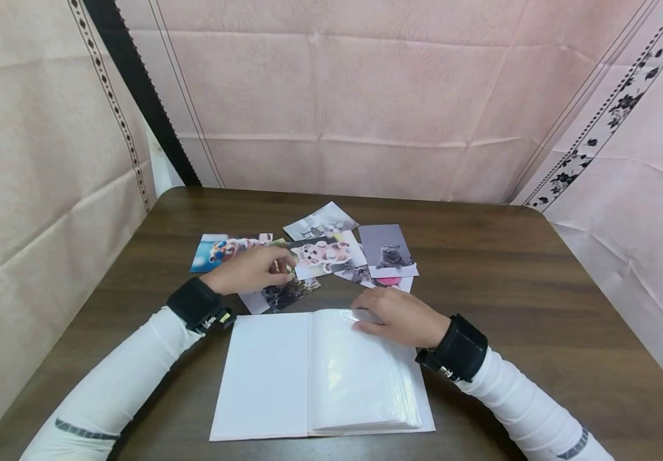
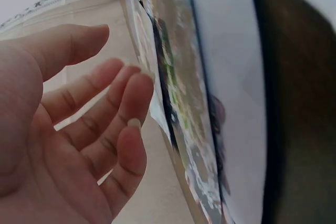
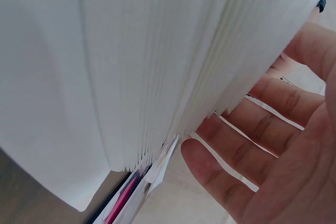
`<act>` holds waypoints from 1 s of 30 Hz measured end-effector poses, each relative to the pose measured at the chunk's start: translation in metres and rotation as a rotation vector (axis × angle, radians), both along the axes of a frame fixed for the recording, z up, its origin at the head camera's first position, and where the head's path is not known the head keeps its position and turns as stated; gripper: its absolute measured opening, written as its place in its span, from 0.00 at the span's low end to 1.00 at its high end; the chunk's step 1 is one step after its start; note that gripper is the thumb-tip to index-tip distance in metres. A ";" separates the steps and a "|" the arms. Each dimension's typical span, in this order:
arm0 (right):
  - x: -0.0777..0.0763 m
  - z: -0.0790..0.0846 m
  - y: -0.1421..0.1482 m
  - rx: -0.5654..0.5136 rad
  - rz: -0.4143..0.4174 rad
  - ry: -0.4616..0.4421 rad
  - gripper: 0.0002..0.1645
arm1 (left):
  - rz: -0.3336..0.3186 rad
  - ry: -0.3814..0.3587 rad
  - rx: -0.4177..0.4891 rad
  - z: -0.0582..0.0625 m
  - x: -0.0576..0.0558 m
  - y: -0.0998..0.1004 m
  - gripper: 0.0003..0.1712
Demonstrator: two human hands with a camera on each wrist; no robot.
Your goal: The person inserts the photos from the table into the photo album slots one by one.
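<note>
An open photo album point(image 1: 271, 378) lies on the table, white page at left and clear plastic sleeves point(image 1: 360, 384) at right. My right hand point(image 1: 400, 315) rests at the top edge of the sleeves. In the right wrist view its fingers point(image 3: 252, 129) are loosely bent beside the stacked page edges point(image 3: 173, 51). My left hand point(image 1: 253, 269) is over the loose photos beyond the album. Its fingers point(image 2: 136, 98) are relaxed, with nothing between them in the left wrist view. Nearest to it are a photo of a pink cartoon animal point(image 1: 326, 255) and a dark photo point(image 1: 288, 293).
A blue-edged photo point(image 1: 205, 251) lies at left, a pale photo point(image 1: 321, 221) at the back, and a grey cat photo point(image 1: 386, 246) at right, overlapping others. The brown table point(image 1: 481, 275) ends at pinkish cloth hangings point(image 1: 366, 96).
</note>
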State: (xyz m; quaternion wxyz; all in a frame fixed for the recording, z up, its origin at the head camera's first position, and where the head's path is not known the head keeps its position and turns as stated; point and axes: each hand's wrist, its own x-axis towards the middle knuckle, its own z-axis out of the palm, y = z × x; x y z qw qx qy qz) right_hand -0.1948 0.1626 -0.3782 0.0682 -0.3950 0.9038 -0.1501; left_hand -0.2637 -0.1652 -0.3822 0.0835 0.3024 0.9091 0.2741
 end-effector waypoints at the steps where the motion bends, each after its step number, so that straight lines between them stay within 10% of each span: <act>1: 0.000 0.000 0.000 0.000 -0.001 0.001 0.22 | 0.013 0.003 -0.002 -0.001 -0.002 0.000 0.20; 10: -0.002 0.000 0.000 -0.003 0.001 -0.004 0.22 | 0.146 0.037 -0.025 0.008 -0.020 0.001 0.24; 30: -0.002 0.000 0.000 -0.005 0.003 -0.026 0.22 | 0.174 -0.077 -0.013 0.006 -0.050 0.008 0.26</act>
